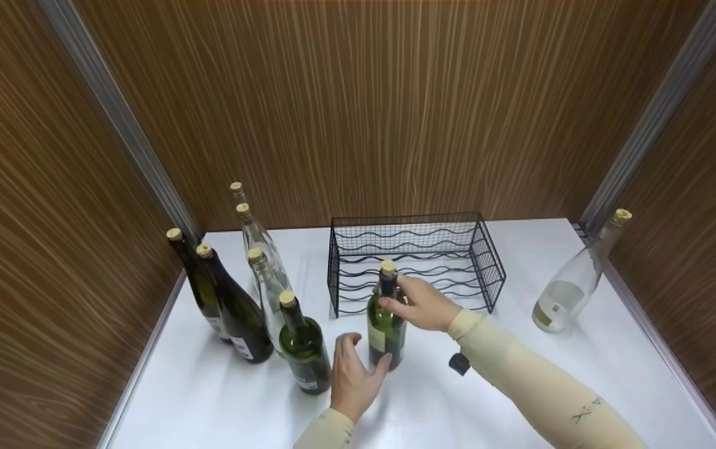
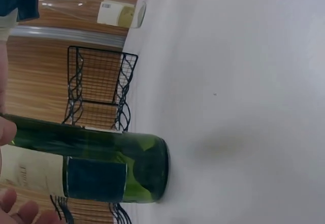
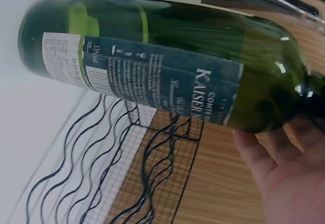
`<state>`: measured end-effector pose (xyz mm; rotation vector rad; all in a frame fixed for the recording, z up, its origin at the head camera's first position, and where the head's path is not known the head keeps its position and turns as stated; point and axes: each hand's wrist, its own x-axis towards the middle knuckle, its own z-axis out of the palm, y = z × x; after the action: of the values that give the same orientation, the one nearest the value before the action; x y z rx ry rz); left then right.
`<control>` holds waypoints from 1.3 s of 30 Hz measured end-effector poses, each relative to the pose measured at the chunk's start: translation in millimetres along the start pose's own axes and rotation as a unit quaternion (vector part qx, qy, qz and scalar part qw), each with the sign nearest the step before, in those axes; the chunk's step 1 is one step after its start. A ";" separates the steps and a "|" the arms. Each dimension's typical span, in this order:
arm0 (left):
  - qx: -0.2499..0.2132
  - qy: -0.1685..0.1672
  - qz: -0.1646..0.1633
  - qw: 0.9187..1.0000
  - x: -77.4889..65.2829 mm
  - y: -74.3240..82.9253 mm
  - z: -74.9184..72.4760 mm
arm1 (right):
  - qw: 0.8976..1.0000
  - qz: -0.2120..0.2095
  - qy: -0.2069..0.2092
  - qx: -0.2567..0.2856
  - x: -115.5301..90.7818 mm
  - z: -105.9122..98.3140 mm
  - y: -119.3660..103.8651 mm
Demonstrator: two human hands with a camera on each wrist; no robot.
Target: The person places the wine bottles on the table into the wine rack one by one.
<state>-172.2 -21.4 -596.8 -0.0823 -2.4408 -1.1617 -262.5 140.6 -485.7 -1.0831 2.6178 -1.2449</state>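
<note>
A corked green wine bottle (image 1: 378, 324) stands upright before the wire rack, at the middle of the table. My right hand (image 1: 425, 304) grips it around the neck and shoulder. In the right wrist view, its fingers (image 3: 256, 155) lie against the shoulder, and a dark back label faces the camera. Low beside the bottle is my left hand (image 1: 356, 380), fingers spread and bent. Its thumb overlaps the bottle's base in the head view; whether it touches the glass I cannot tell. The left wrist view shows the bottle's base (image 2: 152, 168) near the white surface; contact is unclear.
The black wire rack (image 1: 486, 262) with wavy bars sits against the back panel. Left of the hands stand several corked bottles, including a green one (image 1: 305, 355), a dark one (image 1: 239, 318) and clear ones. A clear bottle (image 1: 567, 293) stands far right. Wood-grain walls enclose the table.
</note>
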 end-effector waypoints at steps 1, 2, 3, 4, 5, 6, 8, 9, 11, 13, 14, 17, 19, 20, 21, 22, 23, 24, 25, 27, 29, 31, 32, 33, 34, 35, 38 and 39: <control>-0.005 -0.007 -0.003 1.000 1.6 -0.2 3.1 | 1.000 0.004 0.005 0.010 -0.8 -0.9 1.9; -0.012 -0.016 -0.007 1.000 3.0 -0.3 6.2 | 1.000 0.009 0.008 0.024 -1.6 -1.5 3.4; -0.020 -0.026 -0.009 0.999 4.0 -0.7 9.2 | 0.999 0.013 0.012 0.036 -2.3 -1.6 4.6; -0.028 -0.039 -0.011 0.999 4.7 -1.2 11.9 | 0.999 0.018 0.015 0.046 -3.3 -1.8 2.9; -0.035 -0.052 -0.013 0.998 5.2 -1.5 14.3 | 0.998 0.020 0.017 0.054 -4.4 -2.5 -0.6; -0.041 -0.066 -0.018 0.997 5.3 -1.4 16.1 | 0.998 0.023 0.021 0.060 -5.7 -2.8 -4.2; -0.049 -0.089 -0.032 0.994 5.4 -1.1 20.0 | 0.996 0.034 0.022 0.083 -8.3 -2.5 -10.8; -0.053 -0.100 -0.039 0.993 5.3 -1.2 21.6 | 0.995 0.041 0.023 0.092 -9.6 -2.0 -14.1; -0.055 -0.115 -0.049 0.991 5.0 -1.3 24.7 | 0.992 0.052 0.027 0.111 -12.0 -0.3 -17.2; -0.055 -0.125 -0.057 0.989 4.8 -2.0 27.7 | 0.989 0.061 0.032 0.131 -13.8 3.4 -14.2; -0.053 -0.128 -0.057 0.989 4.7 -2.6 28.8 | 0.988 0.061 0.038 0.135 -14.6 4.9 -13.6; -0.052 -0.131 -0.053 0.989 4.8 -3.2 31.1 | 0.988 0.048 0.058 0.136 -17.1 7.0 -11.8; -0.047 -0.136 -0.052 0.988 5.6 -3.0 32.1 | 0.987 0.033 0.068 0.139 -19.1 6.8 -10.3; -0.045 -0.139 -0.051 0.988 6.0 -2.5 32.3 | 0.987 0.025 0.072 0.143 -20.3 6.0 -9.8; -0.042 -0.143 -0.050 0.988 6.5 -2.0 32.4 | 0.986 0.016 0.075 0.149 -21.8 5.2 -8.9; -0.039 -0.147 -0.048 0.987 6.9 -1.6 32.3 | 0.984 0.011 0.079 0.160 -23.3 4.4 -7.7; -0.035 -0.152 -0.048 0.987 7.2 -1.2 32.0 | 0.982 0.006 0.081 0.172 -25.2 3.7 -6.7; -0.032 -0.157 -0.049 0.986 7.3 -1.0 31.7 | 0.979 0.002 0.084 0.186 -26.9 3.1 -5.8; -0.029 -0.162 -0.049 0.985 7.3 -0.9 31.1 | 0.976 0.000 0.086 0.201 -28.7 2.6 -4.9; -0.028 -0.167 -0.046 0.985 7.1 -1.3 30.1 | 0.969 0.004 0.090 0.228 -32.5 2.0 -3.8; -0.027 -0.176 -0.047 0.983 6.9 -1.8 29.2 | 0.964 0.016 0.092 0.251 -36.5 2.1 -3.1; -0.031 -0.186 -0.044 0.981 6.9 -2.4 28.8 | 0.959 0.026 0.091 0.267 -40.4 2.3 -2.5; -0.034 -0.193 -0.043 0.980 7.0 -2.6 28.6 | 0.957 0.029 0.091 0.275 -42.4 2.5 -1.9; -0.036 -0.201 -0.040 0.978 7.0 -2.8 28.6 | 0.955 0.029 0.089 0.282 -44.3 2.7 -1.6; -0.041 -0.210 -0.039 0.976 7.0 -2.9 28.7 | 0.953 0.026 0.090 0.289 -46.1 3.0 -1.0; -0.049 -0.218 -0.036 0.974 7.0 -2.8 28.7 | 0.950 0.022 0.090 0.298 -47.5 3.5 0.4; -0.077 -0.240 -0.024 0.967 7.5 -1.7 28.9 | 0.945 0.004 0.092 0.315 -50.2 5.6 5.5; -0.087 -0.245 -0.022 0.965 7.9 -1.0 28.8 | 0.943 -0.001 0.092 0.320 -50.5 6.4 6.8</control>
<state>-189.9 -1.4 -610.2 -0.4165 -2.7586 -1.5221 -226.2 170.1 -507.0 -0.8684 2.0338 -2.0692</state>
